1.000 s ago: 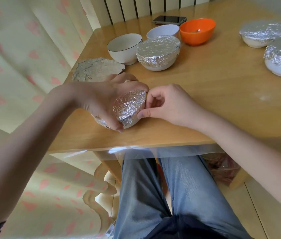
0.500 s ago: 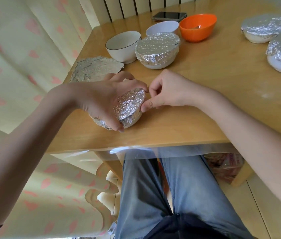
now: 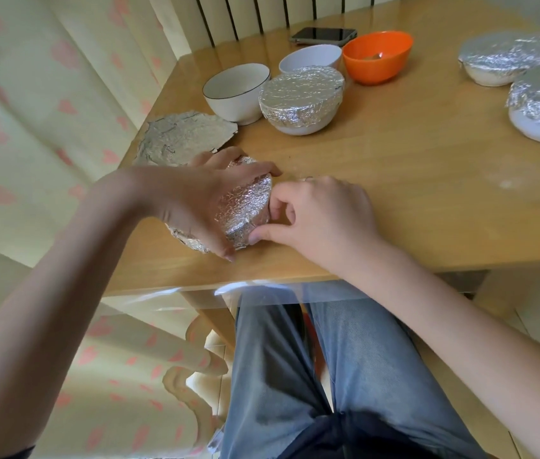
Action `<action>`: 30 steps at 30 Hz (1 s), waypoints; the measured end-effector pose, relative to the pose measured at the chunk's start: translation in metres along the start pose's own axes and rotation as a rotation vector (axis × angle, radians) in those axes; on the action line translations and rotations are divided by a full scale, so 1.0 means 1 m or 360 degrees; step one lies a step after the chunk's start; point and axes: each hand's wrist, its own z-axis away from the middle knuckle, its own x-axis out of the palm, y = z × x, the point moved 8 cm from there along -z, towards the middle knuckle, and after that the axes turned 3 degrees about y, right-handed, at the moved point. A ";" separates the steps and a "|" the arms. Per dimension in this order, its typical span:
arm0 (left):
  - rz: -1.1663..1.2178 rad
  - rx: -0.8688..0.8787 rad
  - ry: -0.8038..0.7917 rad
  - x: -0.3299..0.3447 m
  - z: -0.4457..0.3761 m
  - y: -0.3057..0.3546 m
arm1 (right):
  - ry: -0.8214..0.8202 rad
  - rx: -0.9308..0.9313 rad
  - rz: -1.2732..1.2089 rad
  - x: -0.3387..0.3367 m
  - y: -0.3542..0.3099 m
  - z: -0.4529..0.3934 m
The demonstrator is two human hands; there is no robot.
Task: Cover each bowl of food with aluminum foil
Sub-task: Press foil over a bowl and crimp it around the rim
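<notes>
Foil-wrapped small bowl (image 3: 245, 210) sits tilted near the front edge of the wooden desk (image 3: 394, 180), left hand (image 3: 202, 200) cupped over it, right hand (image 3: 315, 213) pinching its crinkled rim; pinching too hard could tear the thin foil or tip the bowl.
</notes>
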 end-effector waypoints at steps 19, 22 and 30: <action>-0.0034 -0.0267 0.0069 -0.005 0.002 -0.005 | -0.0375 0.0018 -0.0155 0.008 0.035 -0.039; -0.0007 -0.0324 0.0001 -0.005 0.006 -0.007 | -0.0335 0.0011 -0.0079 0.008 0.033 -0.019; -0.0013 0.0012 -0.0013 -0.001 0.002 0.001 | -0.0068 -0.0165 0.0211 0.014 -0.011 -0.004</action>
